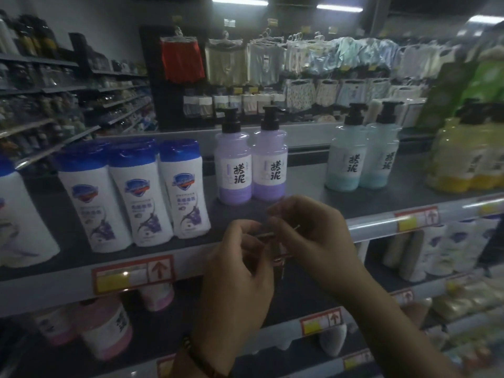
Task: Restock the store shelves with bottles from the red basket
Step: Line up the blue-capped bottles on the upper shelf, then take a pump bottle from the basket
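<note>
My left grip (240,268) and my right grip (313,241) are both closed, fingers curled, each pinching an end of a thin pale stick (266,235) that bridges the small gap between them; it is too blurred for me to tell what it is; a small dark red bit (281,261) hangs just below it between my grips, equally unclear; a beaded bracelet (196,356) sits on my left wrist; both grips are raised in front of the front edge of the top shelf (308,181), about midway along it, touching none of the bottles; on that shelf, near the front edge to the left of my grips, three white bottles with blue caps (139,197) stand upright side by side, and a fourth like them (16,219) is cut off by the left edge of the view; further back, just behind my grips, two purple pump bottles (233,165) stand touching each other; towards the right, apart from those, two pale blue pump bottles (345,156) stand as a pair; at the right end a cluster of yellow bottles (463,156) shows, blurred; red-framed price tags (133,274) are fixed along the front edge; on the shelf below, pink bottles (106,328) stand at the left and white bottles (450,246) at the right; behind the shelving, hanging garments (182,61) fill the far wall.
</note>
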